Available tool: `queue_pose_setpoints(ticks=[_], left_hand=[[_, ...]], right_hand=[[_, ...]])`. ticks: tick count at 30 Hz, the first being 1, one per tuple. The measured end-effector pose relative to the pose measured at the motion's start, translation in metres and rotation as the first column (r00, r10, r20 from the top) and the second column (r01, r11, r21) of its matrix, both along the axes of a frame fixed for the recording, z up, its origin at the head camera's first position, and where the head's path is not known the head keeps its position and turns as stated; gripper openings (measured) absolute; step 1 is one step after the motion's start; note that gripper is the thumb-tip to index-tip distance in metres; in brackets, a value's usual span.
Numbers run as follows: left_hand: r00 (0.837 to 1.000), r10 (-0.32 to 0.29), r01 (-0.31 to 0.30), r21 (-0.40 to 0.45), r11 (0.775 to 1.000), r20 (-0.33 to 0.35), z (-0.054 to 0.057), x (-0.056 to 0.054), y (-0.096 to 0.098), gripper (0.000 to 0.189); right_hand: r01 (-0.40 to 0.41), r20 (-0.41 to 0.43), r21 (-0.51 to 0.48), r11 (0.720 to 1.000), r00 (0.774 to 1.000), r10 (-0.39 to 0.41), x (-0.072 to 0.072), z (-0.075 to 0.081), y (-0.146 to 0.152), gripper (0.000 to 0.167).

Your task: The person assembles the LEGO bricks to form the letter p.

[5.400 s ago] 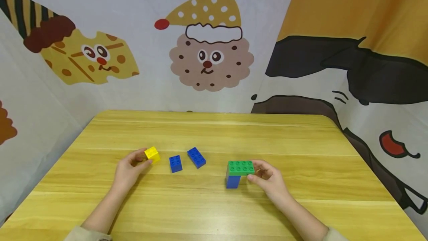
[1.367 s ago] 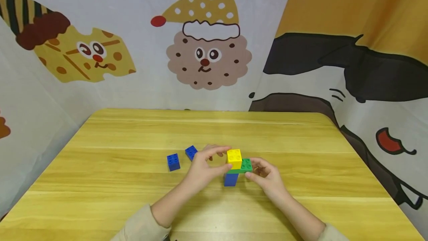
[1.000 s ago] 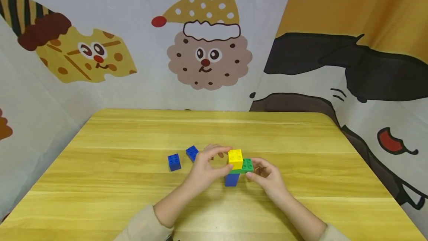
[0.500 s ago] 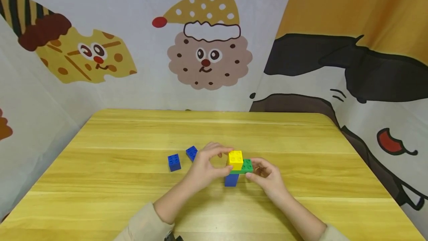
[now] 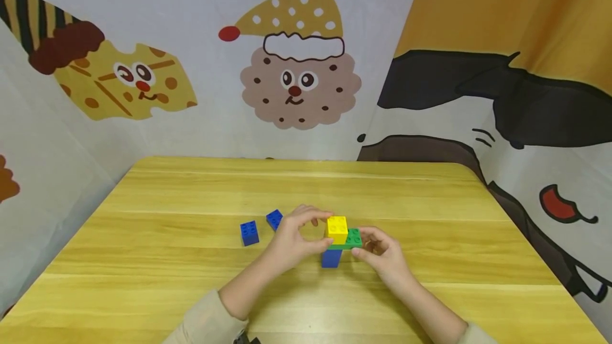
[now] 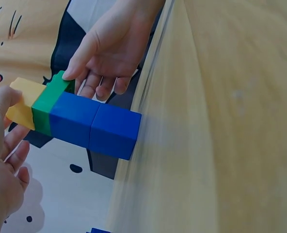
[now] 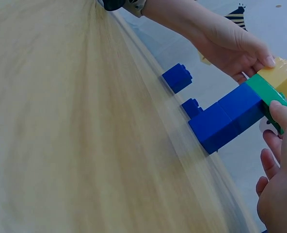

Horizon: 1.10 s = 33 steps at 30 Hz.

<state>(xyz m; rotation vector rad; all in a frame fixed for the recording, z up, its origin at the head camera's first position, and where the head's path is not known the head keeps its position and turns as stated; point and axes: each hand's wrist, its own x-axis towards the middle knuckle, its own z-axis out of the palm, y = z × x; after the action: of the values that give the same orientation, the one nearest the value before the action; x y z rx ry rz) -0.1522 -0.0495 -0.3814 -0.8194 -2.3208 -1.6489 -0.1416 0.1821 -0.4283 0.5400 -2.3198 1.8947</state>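
My left hand pinches a square yellow toy brick between thumb and fingers. That brick sits on the left half of a longer green brick, whose studs show to its right. With thumb and fingers, my right hand grips the green brick's free right end, which overhangs. Underneath, the left wrist view shows two stacked blue bricks standing upright on the table. The right wrist view has the same column, with the blue bricks below the green one.
Left of the stack, a square blue brick lies on the wooden table. A longer blue brick is beside it, partly hidden behind my left hand. A cartoon-printed cloth hangs past the table's far edge.
Compared with the oldest frame, my left hand has carried the yellow brick rightward from the table's left side onto the green brick. During the last second both hands stay nearly still.
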Motion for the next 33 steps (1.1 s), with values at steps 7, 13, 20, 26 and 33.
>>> queue_pose_setpoints(ticks=[7, 13, 20, 26, 33], left_hand=[[1.000, -0.017, 0.017, -0.007, 1.000, -0.011, -0.002, 0.000, -0.003, 0.046], [1.000, -0.023, 0.023, -0.009, 1.000, -0.021, -0.002, 0.003, -0.010, 0.050], [0.999, 0.018, -0.017, 0.033, 0.999, -0.042, -0.005, 0.003, -0.028, 0.048], [0.996, 0.082, -0.082, 0.024, 0.996, -0.015, -0.009, 0.004, -0.050, 0.048], [0.991, 0.137, -0.137, 0.002, 0.991, -0.002, -0.017, 0.004, -0.078, 0.047]], right_hand=[[-0.015, -0.003, -0.008, 1.000, 1.000, 0.015, 0.000, -0.001, 0.001, 0.033], [-0.012, 0.006, -0.011, 1.000, 1.000, 0.012, 0.001, 0.000, 0.001, 0.034], [-0.003, 0.017, -0.015, 1.000, 1.000, 0.003, 0.001, 0.000, 0.000, 0.035], [-0.009, 0.012, -0.027, 1.000, 1.000, 0.009, 0.000, -0.002, 0.001, 0.035], [-0.012, -0.013, -0.019, 1.000, 1.000, 0.011, 0.001, -0.001, 0.001, 0.034]])
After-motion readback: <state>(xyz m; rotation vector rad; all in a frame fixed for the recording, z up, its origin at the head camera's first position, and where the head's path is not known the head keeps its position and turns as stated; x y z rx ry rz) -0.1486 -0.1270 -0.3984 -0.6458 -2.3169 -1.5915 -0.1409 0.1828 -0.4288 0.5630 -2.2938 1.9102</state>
